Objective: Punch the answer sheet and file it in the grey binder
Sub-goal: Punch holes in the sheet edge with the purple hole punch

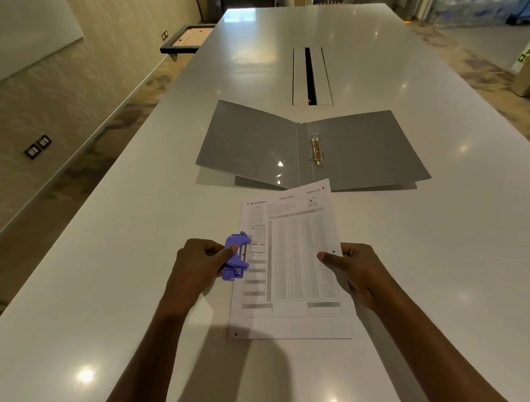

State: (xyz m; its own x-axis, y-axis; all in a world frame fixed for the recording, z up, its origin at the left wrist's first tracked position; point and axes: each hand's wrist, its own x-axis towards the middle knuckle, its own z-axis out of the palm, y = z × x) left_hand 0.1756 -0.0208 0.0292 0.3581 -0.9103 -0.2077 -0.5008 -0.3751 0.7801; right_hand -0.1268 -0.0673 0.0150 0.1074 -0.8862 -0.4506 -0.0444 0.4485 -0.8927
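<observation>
The printed answer sheet (291,262) lies in front of me on the white table (135,256). A purple hole punch (236,257) sits over the sheet's left edge, about halfway down. My left hand (200,263) grips the punch, thumb on top. My right hand (356,268) pinches the sheet's right edge, thumb on the paper. Beyond the sheet the grey binder (364,150) lies open and flat, its metal ring mechanism (317,150) on the spine. The sheet's far corner overlaps the binder's near edge.
A long cable slot with a lid (312,76) is set into the table behind the binder. A black framed board (185,38) leans by the table's far left edge. The wall and a low ledge run along the left.
</observation>
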